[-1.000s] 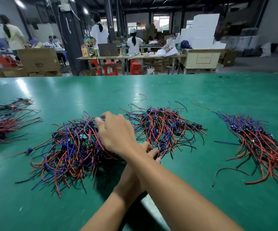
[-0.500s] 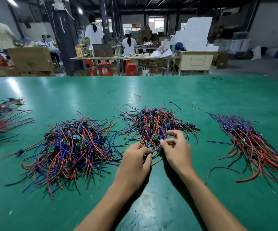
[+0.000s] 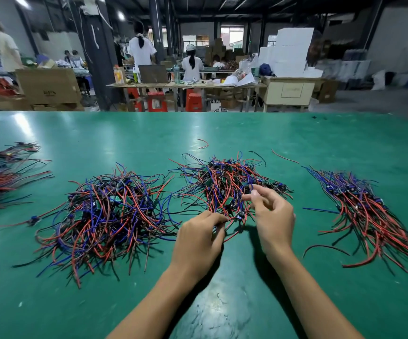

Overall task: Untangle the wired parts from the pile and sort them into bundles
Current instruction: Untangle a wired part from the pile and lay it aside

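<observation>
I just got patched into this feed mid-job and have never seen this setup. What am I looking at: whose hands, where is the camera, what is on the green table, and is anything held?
There is no machine here. A person works with bare hands, and the single camera sits on their head, looking forward and down.

On the green table lie heaps of small wired parts with red, blue and black leads: a big tangled pile on the left, a middle pile being worked on, and a combed-out bundle on the right. More bundles lie at the far left edge.

The left hand pinches wires at the middle pile's near edge. The right hand pinches a wire there too, with its fingers curled. Other workers and benches are in the background.
</observation>
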Demonstrator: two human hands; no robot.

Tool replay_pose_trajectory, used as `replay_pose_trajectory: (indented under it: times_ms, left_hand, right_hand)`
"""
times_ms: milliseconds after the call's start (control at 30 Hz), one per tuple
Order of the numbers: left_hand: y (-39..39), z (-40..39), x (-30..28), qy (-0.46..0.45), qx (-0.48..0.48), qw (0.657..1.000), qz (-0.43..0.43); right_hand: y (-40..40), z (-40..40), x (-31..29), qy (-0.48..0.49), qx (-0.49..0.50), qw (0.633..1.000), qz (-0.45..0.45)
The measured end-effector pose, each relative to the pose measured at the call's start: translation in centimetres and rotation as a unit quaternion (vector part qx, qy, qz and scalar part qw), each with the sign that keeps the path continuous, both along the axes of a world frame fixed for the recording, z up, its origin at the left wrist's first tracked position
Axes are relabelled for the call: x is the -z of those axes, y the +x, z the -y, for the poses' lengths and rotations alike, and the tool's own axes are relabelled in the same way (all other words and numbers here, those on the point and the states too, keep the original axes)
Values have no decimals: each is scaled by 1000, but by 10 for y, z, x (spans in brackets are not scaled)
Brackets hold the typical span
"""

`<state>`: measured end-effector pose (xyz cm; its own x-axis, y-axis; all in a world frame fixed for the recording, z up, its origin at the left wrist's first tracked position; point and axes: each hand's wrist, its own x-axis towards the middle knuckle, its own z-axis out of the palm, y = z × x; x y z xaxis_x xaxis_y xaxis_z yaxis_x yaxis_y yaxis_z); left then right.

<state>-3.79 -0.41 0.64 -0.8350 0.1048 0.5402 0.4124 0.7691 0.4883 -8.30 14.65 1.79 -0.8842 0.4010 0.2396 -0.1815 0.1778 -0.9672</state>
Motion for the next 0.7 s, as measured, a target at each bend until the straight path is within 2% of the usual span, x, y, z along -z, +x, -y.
replay_pose_trajectory:
  times_ms: [67,200,233,300,333,367,400,467,533,600,667,700]
  left_hand:
    - [2,-1,-1,-15,8,1000,7]
    - [3,-3,-3,-64,1,998,27]
    - [2,-4,-4,-70,-5,997,29]
    - [1,-4,-5,-55,-1,998,35]
    - [0,-4,-3,-33,10,999,33]
    - [-3,-3,-1,-3,17,1000,23]
    - [-6,-2,2,39,14,999,15]
    - [-8,-1,5,141,-2,990,-4]
    - [-9,-1,4,173,-34,984,-39]
    - [-9,-3,3,189,-35,980,-47]
    - [-7,-4,1,192,-22,979,-61]
    - [-7,-4,1,189,-12,980,-67]
  right_hand:
    - [-1,13,-17,79,15,996,-36]
    - [-20,69,-62,91,-125,988,-20]
    - [-23,85,-72,114,-187,976,-6]
    - [-26,110,-87,201,-316,926,39]
    - [-28,115,-90,244,-341,906,52]
    - [-31,114,-91,279,-326,902,42]
    - [-31,106,-89,293,-276,915,13]
    - [-24,80,-79,267,-106,955,-79]
    - [-6,51,-56,216,28,964,-156]
    - [13,27,-23,211,61,967,-127]
    - [21,11,1,203,11,979,-27]
    - [21,6,7,158,-37,987,18]
